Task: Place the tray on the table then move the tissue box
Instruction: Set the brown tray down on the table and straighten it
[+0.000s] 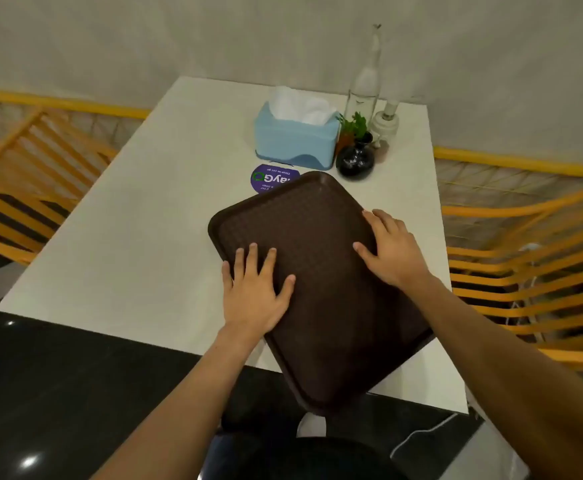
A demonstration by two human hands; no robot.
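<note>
A dark brown tray (pixel 321 306) lies turned at an angle on the white table (pixel 137 237), its near corner sticking out past the table's front edge. My left hand (pixel 255 289) rests flat on the tray's left side with fingers spread. My right hand (pixel 392 251) lies flat on the tray's right edge, fingers apart. A light blue tissue box (pixel 297 140) with white tissues poking up stands at the far middle of the table, beyond the tray and apart from it.
A round purple sticker (pixel 269 178) lies between box and tray, partly covered. A small black vase with a green plant (pixel 355 157), a tall clear bottle (pixel 364 84) and a white dispenser (pixel 385 123) stand right of the box. Yellow slatted chairs (pixel 525 271) flank the table.
</note>
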